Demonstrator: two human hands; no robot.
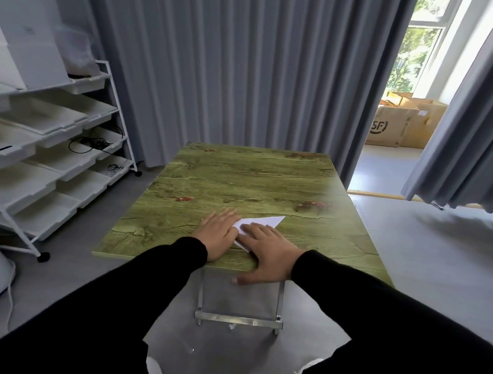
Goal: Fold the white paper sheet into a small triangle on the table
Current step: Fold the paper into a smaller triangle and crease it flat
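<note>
The white paper [262,221] lies folded into a flat triangle near the front edge of the green wood-patterned table [240,181], its sharp tip pointing right. My left hand [217,232] rests flat with its fingertips on the paper's left corner. My right hand [268,253] lies palm down over the paper's near part, fingers spread, thumb hanging past the table's front edge. Both hands hide part of the sheet. Neither hand grips anything.
A white wheeled rack of plastic trays [53,152] stands left of the table. Grey curtains [243,74] hang behind it. Cardboard boxes [401,125] sit beyond the doorway at right. The table's metal folding legs [238,321] show below the front edge.
</note>
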